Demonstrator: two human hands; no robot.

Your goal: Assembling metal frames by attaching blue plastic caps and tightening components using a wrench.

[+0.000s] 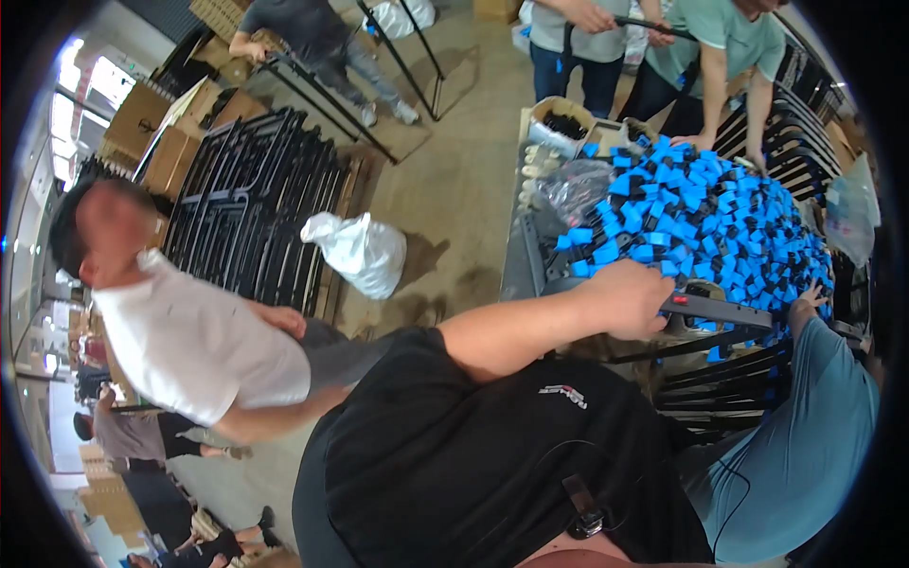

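My left hand point(627, 299) is closed in a fist over the near left edge of the parts heap. From it a dark grey bar point(724, 310) with a small red mark stretches to the right, its left end at my fingers. Just beyond lies a large heap of blue and black plastic pieces point(696, 213) on a table point(516, 270). A clear plastic bag point(576, 187) rests on the heap's left side. My right hand does not show.
A co-worker in a blue-green shirt point(805, 445) reaches into the heap at right. Two people stand across the table, one holding a black bar point(653, 26). Stacked black metal frames point(256, 204), a white sack point(358, 254) and a person in a white shirt point(199, 331) are at left.
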